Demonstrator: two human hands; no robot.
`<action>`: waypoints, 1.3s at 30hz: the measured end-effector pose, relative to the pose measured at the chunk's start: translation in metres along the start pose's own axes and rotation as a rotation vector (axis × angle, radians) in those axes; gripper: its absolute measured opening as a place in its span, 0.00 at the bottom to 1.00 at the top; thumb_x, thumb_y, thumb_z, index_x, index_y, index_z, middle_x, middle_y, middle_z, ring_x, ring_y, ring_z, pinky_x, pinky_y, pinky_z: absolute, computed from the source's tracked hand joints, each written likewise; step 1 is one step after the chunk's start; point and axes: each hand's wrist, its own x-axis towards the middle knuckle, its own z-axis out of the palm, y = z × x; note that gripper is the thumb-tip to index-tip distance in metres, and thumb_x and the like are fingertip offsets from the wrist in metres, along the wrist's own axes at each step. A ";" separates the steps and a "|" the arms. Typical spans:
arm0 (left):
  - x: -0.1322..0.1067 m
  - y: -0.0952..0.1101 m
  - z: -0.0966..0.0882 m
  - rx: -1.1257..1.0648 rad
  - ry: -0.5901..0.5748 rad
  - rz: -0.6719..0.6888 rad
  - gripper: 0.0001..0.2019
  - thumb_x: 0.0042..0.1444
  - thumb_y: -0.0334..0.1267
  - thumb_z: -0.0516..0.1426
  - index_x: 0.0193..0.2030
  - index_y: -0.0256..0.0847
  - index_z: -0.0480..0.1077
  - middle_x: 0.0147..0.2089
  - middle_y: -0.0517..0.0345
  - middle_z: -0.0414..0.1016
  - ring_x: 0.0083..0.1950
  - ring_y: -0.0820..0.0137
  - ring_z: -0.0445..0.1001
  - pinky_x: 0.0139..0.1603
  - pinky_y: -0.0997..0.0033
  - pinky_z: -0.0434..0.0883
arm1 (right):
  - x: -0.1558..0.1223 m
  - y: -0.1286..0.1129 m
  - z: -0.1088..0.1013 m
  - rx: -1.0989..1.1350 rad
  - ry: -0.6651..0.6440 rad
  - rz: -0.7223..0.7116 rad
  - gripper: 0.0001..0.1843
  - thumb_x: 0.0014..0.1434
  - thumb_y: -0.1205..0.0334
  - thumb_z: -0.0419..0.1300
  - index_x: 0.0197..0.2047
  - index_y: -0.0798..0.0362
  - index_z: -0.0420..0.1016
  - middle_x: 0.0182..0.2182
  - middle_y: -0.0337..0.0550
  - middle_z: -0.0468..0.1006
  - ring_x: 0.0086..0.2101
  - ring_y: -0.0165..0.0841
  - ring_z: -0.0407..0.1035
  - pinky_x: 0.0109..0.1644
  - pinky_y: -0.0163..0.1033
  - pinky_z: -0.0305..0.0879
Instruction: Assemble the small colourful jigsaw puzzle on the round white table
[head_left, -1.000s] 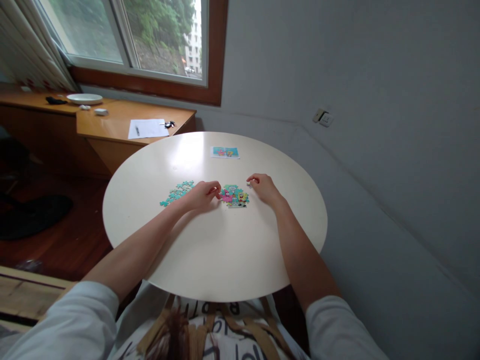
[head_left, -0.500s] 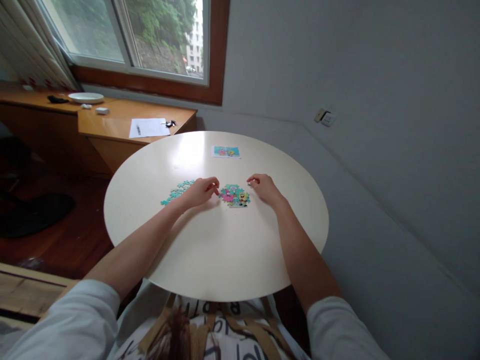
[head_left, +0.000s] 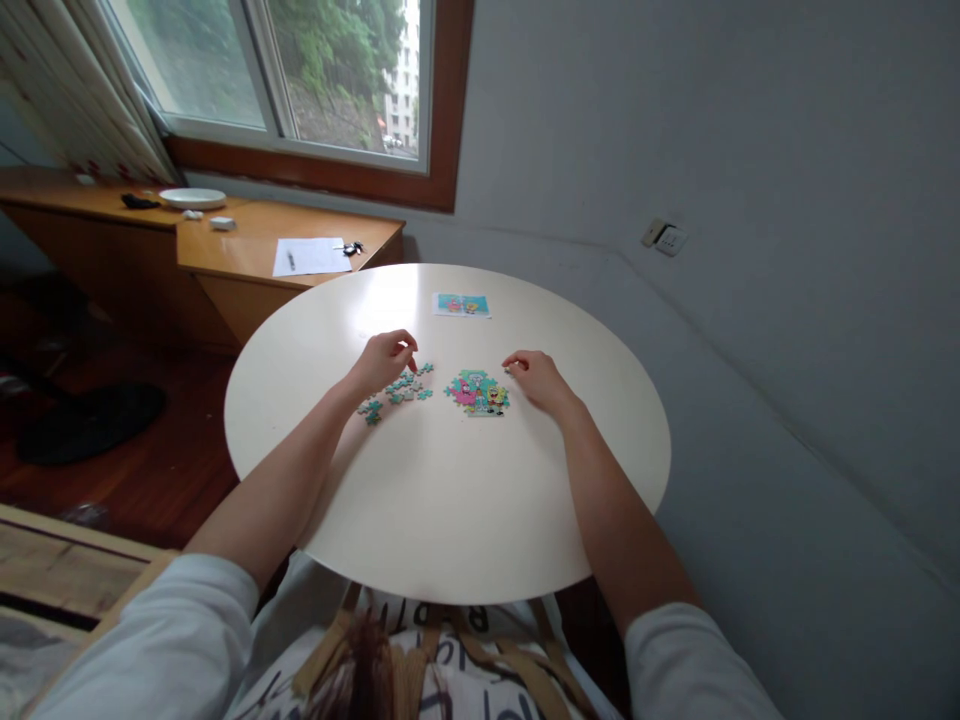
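A partly joined jigsaw puzzle (head_left: 478, 393) with pink, yellow and teal cartoon figures lies flat on the round white table (head_left: 450, 500). To its left is a spread of loose teal puzzle pieces (head_left: 405, 388). Above these pieces my left hand (head_left: 386, 358) hovers with bent fingers apart, one fingertip pointing down at them; nothing shows in it. Just right of the joined part, my right hand (head_left: 534, 375) is pinched at the fingertips on a small puzzle piece (head_left: 508, 371), mostly hidden by the fingers.
Beyond the puzzle lies a small printed picture (head_left: 461, 305) of the same figures. A wooden desk (head_left: 255, 235) at the far left bears a sheet of paper (head_left: 311, 256), keys (head_left: 352, 249) and a white plate (head_left: 193, 198). A wall runs along the right.
My left hand has left the joined puzzle's edge and moved left over the loose pieces, uncovering more of them. My right hand stays beside the puzzle. The view has shifted slightly.
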 end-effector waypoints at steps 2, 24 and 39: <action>0.001 -0.001 -0.004 0.013 0.007 -0.009 0.06 0.45 0.31 0.51 0.29 0.37 0.68 0.23 0.56 0.75 0.15 0.79 0.55 0.18 0.77 0.54 | -0.001 -0.001 0.000 -0.008 -0.010 0.003 0.15 0.50 0.62 0.51 0.33 0.55 0.78 0.17 0.36 0.65 0.21 0.28 0.55 0.29 0.36 0.51; 0.006 -0.024 -0.049 0.112 -0.015 -0.118 0.07 0.44 0.34 0.54 0.26 0.37 0.73 0.20 0.57 0.73 0.17 0.76 0.58 0.20 0.74 0.53 | 0.000 -0.001 -0.001 -0.039 -0.035 -0.011 0.14 0.50 0.61 0.53 0.32 0.55 0.79 0.17 0.36 0.65 0.22 0.28 0.56 0.29 0.35 0.51; 0.011 -0.039 -0.048 0.009 0.104 -0.117 0.04 0.41 0.30 0.56 0.23 0.38 0.72 0.23 0.56 0.75 0.24 0.72 0.69 0.28 0.72 0.65 | 0.008 0.012 0.001 0.101 0.232 0.030 0.19 0.48 0.64 0.50 0.39 0.57 0.77 0.25 0.41 0.72 0.26 0.31 0.62 0.33 0.37 0.58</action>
